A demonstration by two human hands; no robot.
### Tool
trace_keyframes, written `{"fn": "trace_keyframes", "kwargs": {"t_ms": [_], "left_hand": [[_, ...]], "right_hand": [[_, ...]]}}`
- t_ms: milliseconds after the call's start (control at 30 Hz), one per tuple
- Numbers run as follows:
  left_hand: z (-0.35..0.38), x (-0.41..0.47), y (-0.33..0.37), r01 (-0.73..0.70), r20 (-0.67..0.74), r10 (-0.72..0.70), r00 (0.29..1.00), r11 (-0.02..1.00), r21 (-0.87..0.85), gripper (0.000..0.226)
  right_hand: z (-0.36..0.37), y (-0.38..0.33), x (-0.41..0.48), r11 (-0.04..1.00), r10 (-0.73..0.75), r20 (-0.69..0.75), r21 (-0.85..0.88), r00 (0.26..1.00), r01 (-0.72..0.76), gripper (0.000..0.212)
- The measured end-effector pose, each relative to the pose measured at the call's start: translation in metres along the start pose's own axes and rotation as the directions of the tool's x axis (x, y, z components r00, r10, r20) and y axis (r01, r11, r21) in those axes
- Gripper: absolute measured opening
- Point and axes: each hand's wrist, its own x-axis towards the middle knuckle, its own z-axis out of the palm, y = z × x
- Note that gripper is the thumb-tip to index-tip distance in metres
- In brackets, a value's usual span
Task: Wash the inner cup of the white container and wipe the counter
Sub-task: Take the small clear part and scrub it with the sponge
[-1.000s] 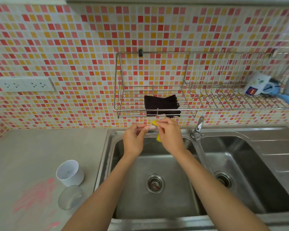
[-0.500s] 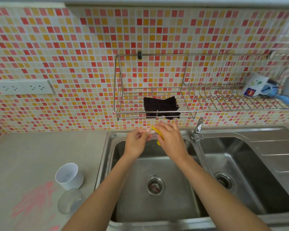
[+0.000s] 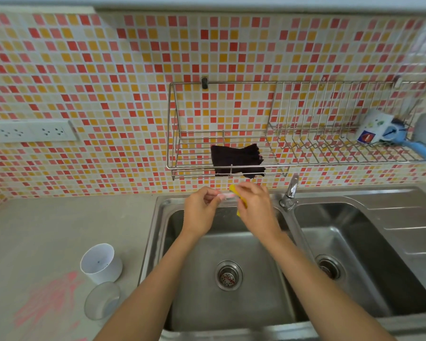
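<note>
A yellow sponge (image 3: 233,188) is gripped in the right hand (image 3: 255,209), a blurred pale piece (image 3: 225,196) pinched in the left hand (image 3: 198,211). The clear inner cup (image 3: 102,301) — likely light, slippery when wet, best held round its wall — lies beside the white container (image 3: 101,264).

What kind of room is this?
Most likely a home kitchen: a double-bowl steel sink with a tap, a wire dish rack on the mosaic-tiled wall, and a counter alongside.

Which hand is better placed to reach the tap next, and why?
Probably the right. The right hand sits nearer the tap, though it holds a yellow sponge; the left hand is farther off, pinching a pale pink item.
</note>
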Motion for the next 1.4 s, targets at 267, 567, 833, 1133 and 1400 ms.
{"fn": "trace_keyframes", "kwargs": {"t_ms": [267, 567, 833, 1133, 1400], "left_hand": [[0.004, -0.006, -0.002, 0.090, -0.064, -0.096, 0.993, 0.991, -0.095, 0.010], [0.007, -0.009, -0.003, 0.174, -0.045, -0.187, 0.981, 0.963, -0.205, 0.006], [0.007, -0.015, 0.000, 0.179, 0.003, -0.181, 0.984, 0.972, -0.153, 0.010], [0.009, -0.022, 0.008, 0.092, 0.148, -0.087, 0.985, 0.995, -0.027, 0.017], [0.020, -0.022, 0.009, 0.013, 0.115, -0.024, 0.993, 0.996, 0.091, 0.008]], "right_hand": [[0.006, -0.001, -0.007, 0.986, 0.152, -0.038, 0.082, 0.988, -0.148, 0.041], [0.012, -0.005, -0.019, 0.978, 0.166, -0.057, 0.133, 0.984, -0.158, 0.041], [0.007, 0.006, -0.024, 0.996, 0.079, -0.056, 0.046, 0.995, -0.077, 0.046], [-0.011, 0.031, -0.015, 0.947, -0.244, 0.061, -0.202, 0.968, 0.251, 0.030], [-0.017, 0.056, -0.018, 1.000, 0.019, 0.110, -0.012, 0.994, -0.018, 0.029]]}}
